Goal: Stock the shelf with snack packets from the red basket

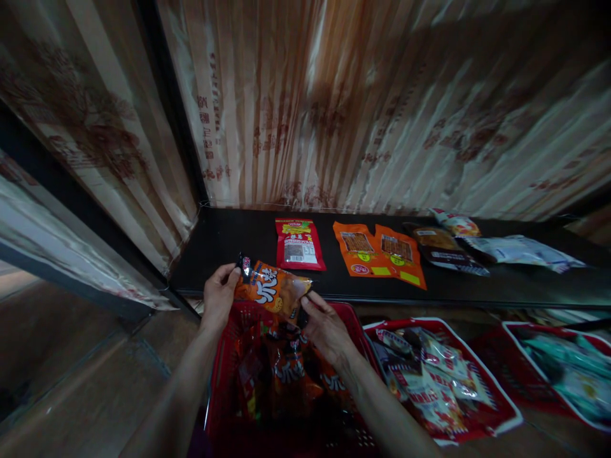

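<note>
An orange snack packet (pixel 270 289) with white lettering is held between both hands, just above a red plastic basket (pixel 220 366). My left hand (pixel 218 299) grips the packet's left end. My right hand (pixel 324 327) pinches its right end. The packet hovers at the front edge of a dark shelf (pixel 229 245). More orange packets (pixel 286 375) lie inside the basket below my hands.
On the shelf lie a red packet (pixel 298 244), two orange packets (pixel 379 253), a dark packet (pixel 446 250) and a pale packet (pixel 520 250). Two more red baskets (pixel 482 416) (pixel 518 331) with packets stand to the right. A striped curtain (pixel 382 102) hangs behind.
</note>
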Action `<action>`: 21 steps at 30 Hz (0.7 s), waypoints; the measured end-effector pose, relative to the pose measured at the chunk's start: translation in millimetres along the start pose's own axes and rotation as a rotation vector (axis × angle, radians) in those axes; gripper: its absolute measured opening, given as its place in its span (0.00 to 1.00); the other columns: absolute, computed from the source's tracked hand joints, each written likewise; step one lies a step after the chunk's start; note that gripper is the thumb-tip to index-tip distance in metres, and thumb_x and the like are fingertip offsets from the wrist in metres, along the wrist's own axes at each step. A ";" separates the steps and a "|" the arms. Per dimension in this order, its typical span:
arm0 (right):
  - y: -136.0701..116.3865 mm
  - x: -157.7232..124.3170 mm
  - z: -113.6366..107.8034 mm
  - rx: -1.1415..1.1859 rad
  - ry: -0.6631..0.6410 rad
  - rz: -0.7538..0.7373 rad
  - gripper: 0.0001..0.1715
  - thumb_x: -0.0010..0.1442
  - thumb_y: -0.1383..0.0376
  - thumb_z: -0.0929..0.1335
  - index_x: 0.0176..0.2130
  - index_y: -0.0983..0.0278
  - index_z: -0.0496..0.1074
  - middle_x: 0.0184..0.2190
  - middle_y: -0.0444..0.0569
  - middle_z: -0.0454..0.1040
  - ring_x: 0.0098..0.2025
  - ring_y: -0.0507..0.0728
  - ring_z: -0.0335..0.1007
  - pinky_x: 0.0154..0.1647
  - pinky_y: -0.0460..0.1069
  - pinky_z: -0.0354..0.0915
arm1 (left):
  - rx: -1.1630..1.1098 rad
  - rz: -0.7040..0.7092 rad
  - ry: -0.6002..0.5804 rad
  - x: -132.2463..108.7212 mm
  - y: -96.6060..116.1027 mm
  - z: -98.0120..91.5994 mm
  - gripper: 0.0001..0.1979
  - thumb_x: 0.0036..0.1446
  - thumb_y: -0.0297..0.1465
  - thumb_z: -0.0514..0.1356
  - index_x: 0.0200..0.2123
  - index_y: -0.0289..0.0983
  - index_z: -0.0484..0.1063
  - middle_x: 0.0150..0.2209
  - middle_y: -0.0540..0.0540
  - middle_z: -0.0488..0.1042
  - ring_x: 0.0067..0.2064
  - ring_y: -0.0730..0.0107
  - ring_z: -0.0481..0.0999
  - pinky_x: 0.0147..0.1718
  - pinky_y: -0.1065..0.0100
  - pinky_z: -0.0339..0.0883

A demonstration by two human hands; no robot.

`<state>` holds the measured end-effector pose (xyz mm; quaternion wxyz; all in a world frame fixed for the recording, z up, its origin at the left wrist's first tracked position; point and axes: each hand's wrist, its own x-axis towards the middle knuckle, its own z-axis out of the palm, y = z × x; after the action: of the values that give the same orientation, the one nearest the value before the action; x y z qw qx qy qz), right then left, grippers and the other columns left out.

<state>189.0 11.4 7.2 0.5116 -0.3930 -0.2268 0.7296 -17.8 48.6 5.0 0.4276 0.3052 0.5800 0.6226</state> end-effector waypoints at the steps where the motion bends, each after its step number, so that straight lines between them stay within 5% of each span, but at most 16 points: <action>1: -1.2 -0.5 2.1 -0.006 0.013 -0.029 0.21 0.43 0.62 0.76 0.40 0.59 0.76 0.37 0.47 0.80 0.41 0.60 0.75 0.42 0.55 0.69 | 0.002 0.001 0.010 -0.6 -0.6 0.9 0.17 0.40 0.39 0.67 0.34 0.36 0.75 0.32 0.49 0.76 0.33 0.71 0.73 0.36 0.71 0.65; 7: -3.4 -7.6 9.8 -0.264 0.079 -0.315 0.17 0.46 0.58 0.74 0.39 0.58 0.76 0.36 0.45 0.79 0.40 0.59 0.74 0.44 0.53 0.68 | -0.011 -0.092 0.094 -8.4 3.4 5.4 0.17 0.36 0.36 0.70 0.31 0.36 0.74 0.34 0.46 0.76 0.40 0.67 0.73 0.43 0.67 0.64; 10: 1.8 -10.7 4.8 -0.466 0.083 -0.513 0.15 0.49 0.60 0.73 0.40 0.57 0.75 0.40 0.47 0.78 0.44 0.59 0.72 0.48 0.54 0.67 | -0.219 -0.197 -0.008 -13.6 9.4 5.5 0.19 0.37 0.40 0.70 0.31 0.36 0.73 0.33 0.47 0.75 0.38 0.67 0.74 0.40 0.64 0.67; 13: 6.2 -13.0 -0.5 -0.710 -0.018 -0.717 0.09 0.52 0.67 0.70 0.36 0.56 0.75 0.46 0.49 0.76 0.48 0.60 0.71 0.51 0.56 0.65 | -0.450 -0.314 -0.166 -19.4 18.0 6.9 0.21 0.39 0.45 0.68 0.31 0.36 0.72 0.33 0.45 0.76 0.36 0.66 0.76 0.38 0.64 0.69; 17: 7.7 -14.5 -1.1 -1.063 -0.207 -0.953 0.14 0.54 0.73 0.65 0.33 0.55 0.76 0.50 0.49 0.73 0.52 0.60 0.69 0.50 0.58 0.66 | -0.488 -0.419 -0.286 -23.6 28.0 8.3 0.24 0.45 0.48 0.63 0.36 0.34 0.74 0.35 0.41 0.78 0.39 0.58 0.77 0.38 0.60 0.70; 21: 11.1 -14.6 0.6 -1.299 -0.317 -1.093 0.18 0.56 0.75 0.63 0.36 0.55 0.75 0.52 0.50 0.72 0.55 0.59 0.66 0.51 0.59 0.65 | -0.471 -0.457 -0.174 -18.8 27.2 5.3 0.22 0.46 0.45 0.64 0.35 0.33 0.74 0.33 0.39 0.78 0.35 0.57 0.78 0.36 0.58 0.71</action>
<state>184.7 -6.2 4.4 0.4272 -0.3370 -0.8249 0.1533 -9.6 35.4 34.7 0.6628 0.1121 0.4348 0.5992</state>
